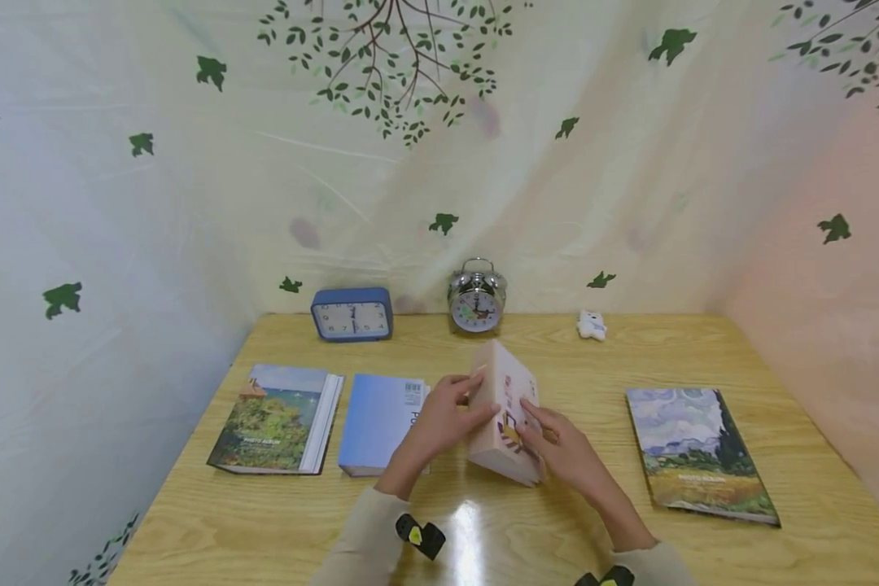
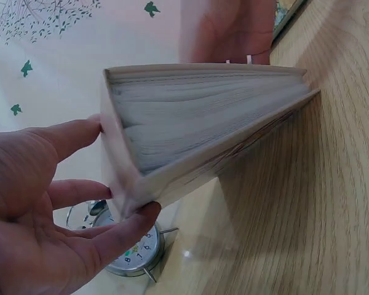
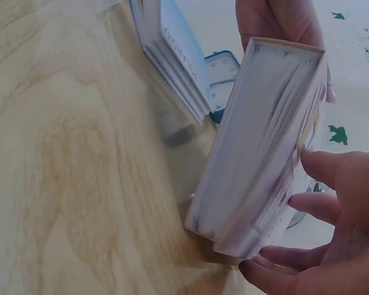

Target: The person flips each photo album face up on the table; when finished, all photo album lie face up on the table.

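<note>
A thick pale pink album [image 1: 511, 391] with a printed cover stands tilted near the middle of the table, its spine up and facing left. My left hand [image 1: 439, 419] holds it at the spine; in the left wrist view, its fingertips [image 2: 149, 212] reach round the spine's edge. The album's page block [image 2: 197, 120] shows between the two covers. From the right, my right hand [image 1: 567, 452] rests its fingers on the printed cover. Seen in the right wrist view, those fingers [image 3: 317, 206] lie spread along the cover down towards its lower edge.
Left of the hands lie a blue album [image 1: 377, 419] and a landscape-covered photo album [image 1: 278, 419]. Another photo album [image 1: 699, 452] lies at the right. A blue clock [image 1: 352, 316], a silver alarm clock [image 1: 476, 301] and a small white figurine [image 1: 592, 325] stand along the back edge.
</note>
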`<state>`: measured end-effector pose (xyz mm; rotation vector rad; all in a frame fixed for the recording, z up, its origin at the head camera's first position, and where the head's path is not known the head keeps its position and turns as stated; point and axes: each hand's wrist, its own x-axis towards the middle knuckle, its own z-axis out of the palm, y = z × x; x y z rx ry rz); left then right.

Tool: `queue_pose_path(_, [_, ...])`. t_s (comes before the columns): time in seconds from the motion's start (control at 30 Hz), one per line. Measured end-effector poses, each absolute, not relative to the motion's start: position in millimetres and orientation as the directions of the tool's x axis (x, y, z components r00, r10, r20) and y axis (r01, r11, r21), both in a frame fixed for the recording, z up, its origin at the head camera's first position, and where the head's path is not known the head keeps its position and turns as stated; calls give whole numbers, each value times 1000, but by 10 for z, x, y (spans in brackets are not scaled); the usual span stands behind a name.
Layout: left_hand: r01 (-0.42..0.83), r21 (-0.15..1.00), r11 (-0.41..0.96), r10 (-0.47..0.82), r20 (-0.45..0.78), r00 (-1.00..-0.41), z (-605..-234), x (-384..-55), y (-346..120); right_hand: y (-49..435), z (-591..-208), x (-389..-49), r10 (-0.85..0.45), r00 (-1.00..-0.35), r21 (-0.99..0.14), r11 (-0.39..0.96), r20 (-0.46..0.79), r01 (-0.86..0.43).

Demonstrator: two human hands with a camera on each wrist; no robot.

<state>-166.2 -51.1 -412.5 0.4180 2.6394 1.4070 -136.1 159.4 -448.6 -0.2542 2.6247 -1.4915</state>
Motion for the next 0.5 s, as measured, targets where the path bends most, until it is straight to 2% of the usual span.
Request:
queue_pose_path(0.17, [103,855,508,297,-61,-953,-4200,-1662,-504,1625,-4565,-1381,-145,-989,-787,610,2,-91])
queue_pose_path(0.5, [29,830,557,282,-156,-947,-4362,-1606,-418,1698,-4608,-1390,-77,-991,-712,702,-106,22])
